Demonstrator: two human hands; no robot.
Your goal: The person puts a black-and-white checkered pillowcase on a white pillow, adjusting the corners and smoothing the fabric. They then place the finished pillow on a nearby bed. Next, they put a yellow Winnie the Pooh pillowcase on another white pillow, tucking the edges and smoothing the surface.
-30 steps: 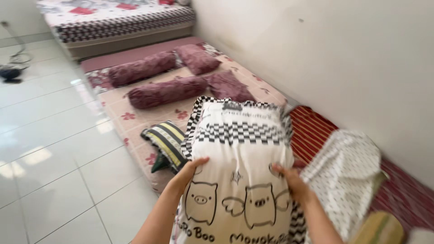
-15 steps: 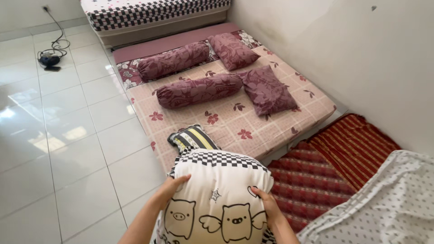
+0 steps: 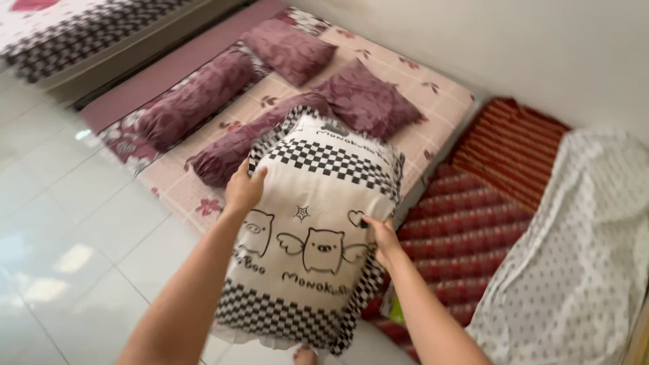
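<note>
Two mattresses lie on the white tiled floor along the wall, and the pillow held up in the middle of the view serves as the landmark. Beyond the pillow is the pink floral mattress, and to the pillow's right, lower, is a red striped mattress partly covered by a white dotted sheet. On the pink mattress, behind and left of the pillow, lie two maroon bolsters, one partly hidden by the pillow, and two maroon cushions, the nearer one just past the pillow's top edge. Far left of the pillow, at the upper corner, shows the checkered edge of another bed.

The pillow itself is cream with black-and-white checkered bands and cartoon winged pigs, held upright off the floor, tilted slightly. The left hand grips its left edge, fingers curled over the fabric; the right hand pinches the right edge at mid-height. A toe peeks out below the pillow.
</note>
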